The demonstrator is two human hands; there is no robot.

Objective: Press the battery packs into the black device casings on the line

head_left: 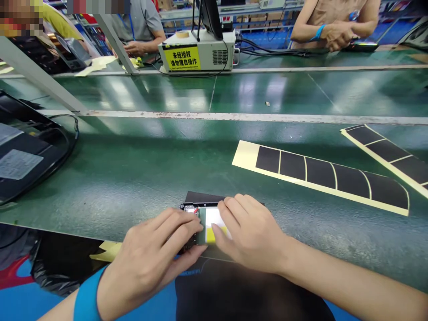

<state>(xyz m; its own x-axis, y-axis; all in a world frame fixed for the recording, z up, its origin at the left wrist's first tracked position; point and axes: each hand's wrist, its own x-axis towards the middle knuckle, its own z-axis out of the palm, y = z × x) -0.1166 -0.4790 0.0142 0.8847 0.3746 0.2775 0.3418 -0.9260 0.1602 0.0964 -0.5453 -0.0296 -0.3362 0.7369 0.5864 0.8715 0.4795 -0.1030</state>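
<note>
A small device (202, 226) with a white and yellow panel, a green strip and a red wire lies at the bench's near edge. My left hand (163, 249), with a blue wristband, grips its left end with bent fingers. Over the right end, my right hand (250, 234) has its fingers curled round the panel. Behind the device a black sheet (197, 196) sticks out, partly hidden by the device and my right hand. Both hands cover much of the device.
Strips of black stickers on cream backing (307, 169) lie at the right. A black machine with a cable (20, 165) stands at the left. Across the green bench (133, 156) are a labelled box (197, 51), a monitor and other people. A black bag hangs below, left.
</note>
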